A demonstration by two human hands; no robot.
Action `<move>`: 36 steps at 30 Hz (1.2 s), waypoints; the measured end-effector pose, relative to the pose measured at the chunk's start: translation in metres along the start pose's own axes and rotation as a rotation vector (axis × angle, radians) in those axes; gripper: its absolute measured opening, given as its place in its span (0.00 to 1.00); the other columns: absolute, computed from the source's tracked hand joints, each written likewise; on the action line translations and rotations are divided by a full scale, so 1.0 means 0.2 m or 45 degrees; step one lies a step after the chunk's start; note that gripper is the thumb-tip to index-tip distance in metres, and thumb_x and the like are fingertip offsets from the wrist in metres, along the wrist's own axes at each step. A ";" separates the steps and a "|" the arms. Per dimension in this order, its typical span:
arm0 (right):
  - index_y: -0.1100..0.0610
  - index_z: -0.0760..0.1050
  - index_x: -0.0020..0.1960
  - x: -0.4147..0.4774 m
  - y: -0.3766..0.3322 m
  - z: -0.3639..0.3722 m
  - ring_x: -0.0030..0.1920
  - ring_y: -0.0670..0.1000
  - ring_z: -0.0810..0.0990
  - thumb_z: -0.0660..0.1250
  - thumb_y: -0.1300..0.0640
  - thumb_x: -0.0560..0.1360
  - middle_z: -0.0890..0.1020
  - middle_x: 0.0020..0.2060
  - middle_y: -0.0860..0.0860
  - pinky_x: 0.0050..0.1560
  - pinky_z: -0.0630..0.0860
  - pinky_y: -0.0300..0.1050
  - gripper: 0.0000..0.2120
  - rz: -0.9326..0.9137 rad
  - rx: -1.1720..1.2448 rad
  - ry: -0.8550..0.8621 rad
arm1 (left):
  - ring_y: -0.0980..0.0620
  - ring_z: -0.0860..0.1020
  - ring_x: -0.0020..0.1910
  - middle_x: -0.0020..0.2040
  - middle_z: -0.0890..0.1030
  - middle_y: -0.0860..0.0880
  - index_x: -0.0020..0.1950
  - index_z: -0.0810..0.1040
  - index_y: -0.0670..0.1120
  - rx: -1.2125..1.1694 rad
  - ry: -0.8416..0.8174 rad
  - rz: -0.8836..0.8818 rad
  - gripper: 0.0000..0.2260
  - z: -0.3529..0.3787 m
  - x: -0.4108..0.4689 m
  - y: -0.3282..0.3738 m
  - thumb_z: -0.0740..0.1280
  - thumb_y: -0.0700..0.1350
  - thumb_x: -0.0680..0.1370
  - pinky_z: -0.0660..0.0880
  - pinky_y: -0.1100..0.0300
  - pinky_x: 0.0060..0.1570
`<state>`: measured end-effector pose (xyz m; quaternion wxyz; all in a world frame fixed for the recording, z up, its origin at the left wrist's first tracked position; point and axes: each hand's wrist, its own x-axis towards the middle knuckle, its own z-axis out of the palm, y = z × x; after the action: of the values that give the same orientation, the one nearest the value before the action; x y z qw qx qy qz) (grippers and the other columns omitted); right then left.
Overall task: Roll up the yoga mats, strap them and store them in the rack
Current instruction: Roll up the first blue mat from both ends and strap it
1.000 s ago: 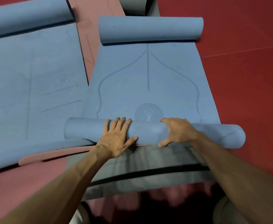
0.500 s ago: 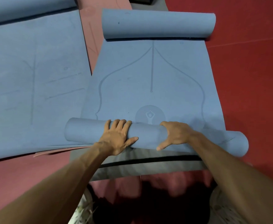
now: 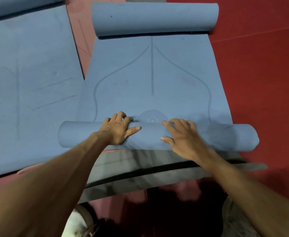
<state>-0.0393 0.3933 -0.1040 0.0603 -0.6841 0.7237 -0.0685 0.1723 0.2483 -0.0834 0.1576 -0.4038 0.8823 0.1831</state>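
Note:
A blue yoga mat [image 3: 150, 79] lies flat ahead of me, printed with curved lines and a round emblem. Its near end is wound into a roll [image 3: 226, 136] that lies crosswise. My left hand [image 3: 118, 128] sits on the roll left of centre, fingers curled over its far side and thumb along the front. My right hand [image 3: 181, 135] lies on top of the roll right of centre with fingers spread and nearly straight. The mat's far end is curled into a second roll [image 3: 155, 18].
Another blue mat [image 3: 29, 86] lies flat on the left, overlapping a pink mat [image 3: 78, 31]. A grey mat with a black edge [image 3: 140, 171] lies under the near roll. Red floor [image 3: 260, 74] stretches to the right. My knees show at the bottom.
The near roll has moved forward over the emblem, covering its lower part. My right hand's fingers have spread flatter on top; the left hand's fingers have curled further over the far side.

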 end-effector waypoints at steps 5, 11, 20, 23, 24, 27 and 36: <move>0.57 0.77 0.63 0.02 -0.03 0.03 0.53 0.55 0.81 0.52 0.43 0.74 0.81 0.52 0.52 0.59 0.72 0.54 0.27 0.096 0.014 0.042 | 0.47 0.69 0.63 0.61 0.70 0.47 0.70 0.68 0.50 0.078 0.066 -0.023 0.27 0.01 0.01 0.03 0.48 0.64 0.80 0.61 0.52 0.64; 0.53 0.77 0.60 0.14 -0.01 -0.02 0.52 0.56 0.80 0.47 0.45 0.75 0.81 0.50 0.52 0.54 0.72 0.54 0.26 0.169 0.005 -0.098 | 0.43 0.70 0.65 0.64 0.72 0.41 0.69 0.70 0.43 0.054 0.271 0.007 0.36 0.05 -0.06 0.05 0.39 0.63 0.75 0.58 0.50 0.68; 0.52 0.72 0.57 0.42 0.07 -0.07 0.63 0.58 0.73 0.46 0.53 0.80 0.76 0.58 0.57 0.63 0.66 0.52 0.16 0.317 0.060 -0.481 | 0.38 0.66 0.69 0.68 0.70 0.42 0.72 0.65 0.40 0.145 0.288 0.011 0.41 0.07 0.01 0.04 0.39 0.68 0.76 0.55 0.43 0.71; 0.54 0.73 0.58 0.48 0.08 -0.10 0.64 0.58 0.71 0.47 0.53 0.81 0.77 0.61 0.57 0.63 0.66 0.52 0.17 0.321 0.103 -0.516 | 0.40 0.70 0.63 0.64 0.73 0.44 0.69 0.69 0.41 0.184 0.309 0.014 0.39 0.05 0.08 0.03 0.40 0.69 0.75 0.59 0.44 0.68; 0.55 0.74 0.57 0.48 0.08 -0.11 0.63 0.58 0.71 0.47 0.53 0.81 0.77 0.61 0.56 0.62 0.66 0.52 0.18 0.331 0.124 -0.501 | 0.41 0.71 0.62 0.63 0.74 0.44 0.68 0.69 0.42 0.196 0.308 0.021 0.38 0.04 0.10 0.02 0.41 0.68 0.75 0.60 0.45 0.67; 0.57 0.73 0.58 0.46 0.06 -0.15 0.61 0.58 0.74 0.49 0.58 0.81 0.78 0.58 0.55 0.59 0.70 0.51 0.14 0.328 0.160 -0.365 | 0.39 0.74 0.57 0.60 0.76 0.43 0.65 0.72 0.41 0.220 0.305 0.055 0.40 0.01 0.13 0.01 0.37 0.68 0.76 0.65 0.44 0.62; 0.58 0.79 0.52 0.44 0.08 -0.05 0.47 0.59 0.81 0.48 0.44 0.79 0.82 0.43 0.56 0.55 0.71 0.55 0.25 0.142 -0.023 -0.070 | 0.43 0.72 0.61 0.63 0.71 0.47 0.69 0.67 0.48 0.213 0.062 0.001 0.33 -0.14 0.32 -0.02 0.41 0.68 0.77 0.64 0.51 0.61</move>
<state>-0.0628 0.3070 -0.0959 0.0776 -0.6447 0.7594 -0.0398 0.1318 0.1901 -0.0871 0.1690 -0.3934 0.8983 0.0990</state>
